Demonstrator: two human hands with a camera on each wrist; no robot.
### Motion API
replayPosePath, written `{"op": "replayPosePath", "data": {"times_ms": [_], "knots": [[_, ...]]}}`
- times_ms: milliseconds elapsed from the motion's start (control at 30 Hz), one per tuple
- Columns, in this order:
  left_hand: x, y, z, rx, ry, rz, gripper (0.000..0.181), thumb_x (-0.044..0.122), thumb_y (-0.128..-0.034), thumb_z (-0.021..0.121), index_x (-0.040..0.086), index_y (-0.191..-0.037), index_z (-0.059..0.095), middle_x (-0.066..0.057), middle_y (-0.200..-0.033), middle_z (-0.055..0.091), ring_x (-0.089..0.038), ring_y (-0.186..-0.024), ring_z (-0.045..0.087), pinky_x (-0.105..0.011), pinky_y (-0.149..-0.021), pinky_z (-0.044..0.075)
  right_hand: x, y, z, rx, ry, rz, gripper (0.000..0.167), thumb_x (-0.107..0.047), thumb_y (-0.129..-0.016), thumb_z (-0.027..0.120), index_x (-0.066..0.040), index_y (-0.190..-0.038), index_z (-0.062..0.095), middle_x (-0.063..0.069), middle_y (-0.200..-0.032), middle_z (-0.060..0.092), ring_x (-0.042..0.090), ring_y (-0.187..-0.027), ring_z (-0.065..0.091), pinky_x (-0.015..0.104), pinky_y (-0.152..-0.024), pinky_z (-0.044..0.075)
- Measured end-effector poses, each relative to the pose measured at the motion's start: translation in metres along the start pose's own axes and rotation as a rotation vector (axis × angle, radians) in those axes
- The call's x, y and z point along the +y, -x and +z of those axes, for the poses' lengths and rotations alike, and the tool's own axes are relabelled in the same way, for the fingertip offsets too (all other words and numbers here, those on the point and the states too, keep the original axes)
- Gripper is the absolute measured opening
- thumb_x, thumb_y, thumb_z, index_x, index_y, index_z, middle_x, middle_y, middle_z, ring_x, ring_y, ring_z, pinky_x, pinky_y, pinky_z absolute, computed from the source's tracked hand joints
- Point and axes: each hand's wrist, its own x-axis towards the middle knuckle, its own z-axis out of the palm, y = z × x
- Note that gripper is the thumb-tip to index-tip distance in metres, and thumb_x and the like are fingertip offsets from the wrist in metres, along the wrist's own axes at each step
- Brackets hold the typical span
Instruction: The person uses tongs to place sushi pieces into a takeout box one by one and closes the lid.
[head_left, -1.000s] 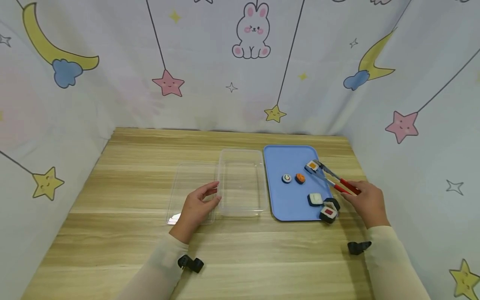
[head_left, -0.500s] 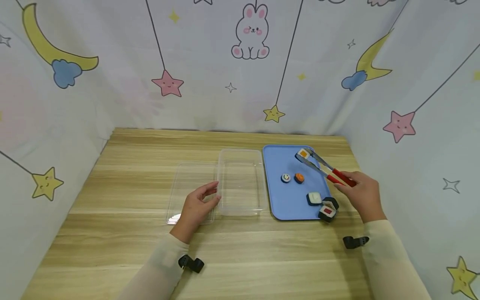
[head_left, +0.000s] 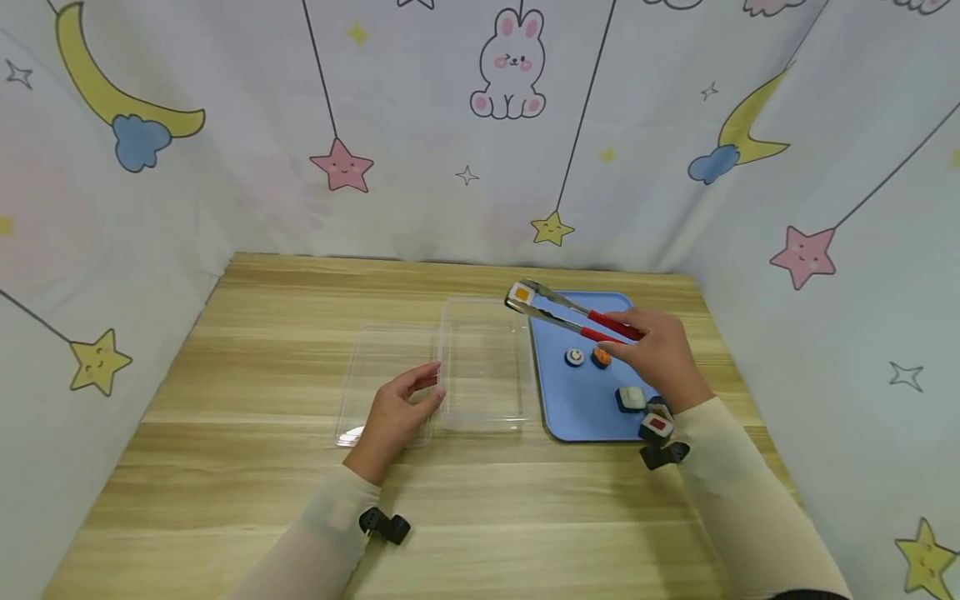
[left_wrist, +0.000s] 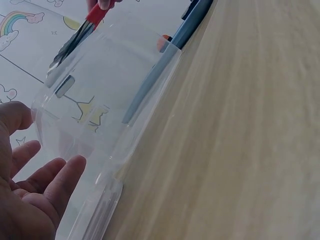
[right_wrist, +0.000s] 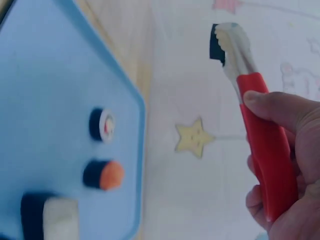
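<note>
My right hand (head_left: 660, 354) grips red-handled metal tongs (head_left: 611, 325). Between the tongs' tips is a square sushi piece (head_left: 521, 293) with an orange centre, held in the air near the far right corner of a clear plastic container (head_left: 487, 425). In the right wrist view only a dark edge of the sushi piece (right_wrist: 216, 45) shows past the tongs (right_wrist: 267, 150). At the container's left side, my left hand (head_left: 393, 417) touches the wall with thumb and fingers extended and spread apart. The left wrist view shows the fingers (left_wrist: 67, 180) against the clear plastic.
A blue tray (head_left: 577, 412) lies right of the container. On it are a small round roll (head_left: 573, 357), an orange-topped piece (head_left: 601, 357), a white-topped piece (head_left: 631, 399) and a red-centred piece (head_left: 657, 427). A clear lid (head_left: 360, 375) lies on the left, partly behind my left hand.
The tongs have lifted the orange-centred sushi piece off the tray and carried it left to the container's far right corner. My left hand has stayed in place.
</note>
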Motion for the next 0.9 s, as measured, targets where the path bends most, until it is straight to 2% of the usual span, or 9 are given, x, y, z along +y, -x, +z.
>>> {"op": "replayPosePath", "data": {"times_ms": [267, 400, 567, 700, 900], "knots": [[-0.001, 0.0, -0.002, 0.003, -0.008, 0.003, 0.046, 0.008, -0.0942, 0.076, 0.002, -0.139, 0.065, -0.018, -0.134, 0.068, -0.03, -0.125, 0.064, -0.051, -0.107, 0.047, -0.035, -0.029, 0.049, -0.191, 0.087, -0.137, 0.041, -0.021, -0.084, 0.088, -0.013, -0.123, 0.078, 0.006, -0.109, 0.074, 0.029, -0.101, 0.064, 0.044, -0.078, 0.057], [0.0, 0.0, -0.002, 0.002, -0.004, 0.007, 0.046, 0.008, -0.094, 0.076, 0.001, -0.138, 0.065, -0.019, -0.134, 0.068, -0.031, -0.125, 0.064, -0.052, -0.109, 0.045, -0.044, -0.04, 0.069, -0.255, 0.133, -0.163, 0.038, -0.021, -0.085, 0.087, -0.013, -0.122, 0.079, 0.001, -0.103, 0.073, 0.028, -0.097, 0.066, 0.04, -0.079, 0.056], [-0.001, -0.001, -0.001, -0.007, -0.002, 0.004, 0.047, 0.009, -0.094, 0.076, 0.001, -0.139, 0.065, -0.019, -0.135, 0.067, -0.032, -0.125, 0.063, -0.053, -0.109, 0.046, -0.054, -0.048, 0.077, -0.274, 0.185, -0.172, 0.037, -0.021, -0.085, 0.088, -0.013, -0.12, 0.079, 0.001, -0.102, 0.073, 0.026, -0.095, 0.066, 0.039, -0.079, 0.055], [0.001, 0.0, -0.001, -0.003, -0.012, -0.001, 0.047, 0.01, -0.094, 0.077, 0.001, -0.139, 0.065, -0.018, -0.135, 0.067, -0.031, -0.125, 0.063, -0.053, -0.107, 0.048, -0.061, -0.053, 0.077, -0.31, 0.221, -0.184, 0.036, -0.021, -0.084, 0.088, -0.014, -0.119, 0.08, 0.003, -0.101, 0.074, 0.02, -0.09, 0.062, 0.037, -0.077, 0.054], [0.001, 0.0, 0.0, -0.004, -0.018, 0.0, 0.047, 0.01, -0.0946, 0.076, 0.001, -0.139, 0.065, -0.017, -0.135, 0.067, -0.03, -0.126, 0.063, -0.053, -0.107, 0.047, -0.067, -0.057, 0.076, -0.344, 0.265, -0.193, 0.037, -0.019, -0.085, 0.088, -0.013, -0.12, 0.079, 0.005, -0.104, 0.075, 0.02, -0.09, 0.061, 0.036, -0.077, 0.054]]}}
